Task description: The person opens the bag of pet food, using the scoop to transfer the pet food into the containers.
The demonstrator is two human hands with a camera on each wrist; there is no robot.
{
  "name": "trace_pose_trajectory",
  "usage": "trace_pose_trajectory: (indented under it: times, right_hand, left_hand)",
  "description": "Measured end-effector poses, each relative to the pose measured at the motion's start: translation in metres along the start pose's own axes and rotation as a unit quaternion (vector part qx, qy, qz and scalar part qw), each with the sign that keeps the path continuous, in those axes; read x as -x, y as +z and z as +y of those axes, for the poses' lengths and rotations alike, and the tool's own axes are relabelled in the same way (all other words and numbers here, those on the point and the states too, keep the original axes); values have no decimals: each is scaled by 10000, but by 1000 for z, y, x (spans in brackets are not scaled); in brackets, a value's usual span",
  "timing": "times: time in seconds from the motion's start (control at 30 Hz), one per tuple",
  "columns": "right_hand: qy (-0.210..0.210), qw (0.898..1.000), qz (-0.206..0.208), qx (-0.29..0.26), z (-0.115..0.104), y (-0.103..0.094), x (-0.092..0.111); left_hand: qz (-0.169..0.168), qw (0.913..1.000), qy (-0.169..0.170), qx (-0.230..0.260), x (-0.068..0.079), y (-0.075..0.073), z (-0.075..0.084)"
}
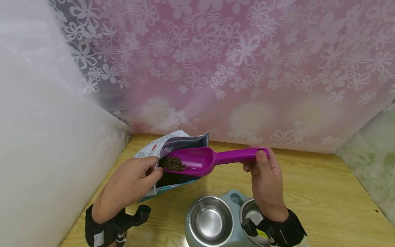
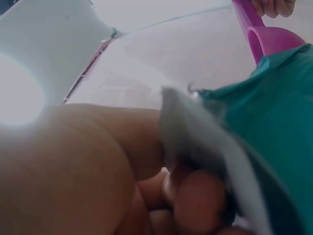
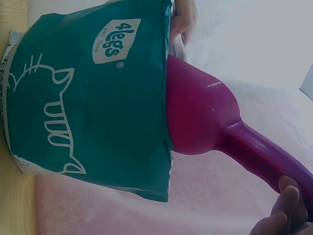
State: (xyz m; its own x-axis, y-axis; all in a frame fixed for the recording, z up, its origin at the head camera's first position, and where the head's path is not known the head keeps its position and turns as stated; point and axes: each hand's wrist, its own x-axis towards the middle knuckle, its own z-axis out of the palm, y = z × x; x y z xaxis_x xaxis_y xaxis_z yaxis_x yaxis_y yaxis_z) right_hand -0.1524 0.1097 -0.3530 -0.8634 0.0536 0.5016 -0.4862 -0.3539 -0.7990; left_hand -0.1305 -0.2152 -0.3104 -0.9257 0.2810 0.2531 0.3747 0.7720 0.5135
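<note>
My right hand (image 1: 267,181) grips the handle of a purple scoop (image 1: 197,161), thumb on top near its end. The scoop's front reaches into the mouth of a pet food bag (image 3: 98,98), and brown kibble (image 1: 174,164) lies at its tip. The bag is teal on one side with a white cat outline and leans with its opening to the right. With thumb and fingers, my left hand (image 1: 132,181) pinches the near left edge of the bag's mouth. In the left wrist view that edge (image 2: 195,127) runs between thumb and fingers. The bag's inside is mostly hidden.
A blue-grey double feeder (image 1: 229,199) with two steel bowls stands at the front, the right bowl (image 1: 251,214) partly behind my right wrist. A floral curtain (image 1: 216,68) hangs behind the wooden tabletop (image 1: 324,192), and a white sheet (image 1: 55,120) borders the left.
</note>
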Motion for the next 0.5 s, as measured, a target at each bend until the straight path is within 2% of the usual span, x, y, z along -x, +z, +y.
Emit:
trace_pose_trajectory:
  times: [0.5]
  right_hand:
    - [-306, 9967, 352, -670, -2, -8, -4]
  left_hand:
    - [-53, 10000, 56, -13, -2, 1, 0]
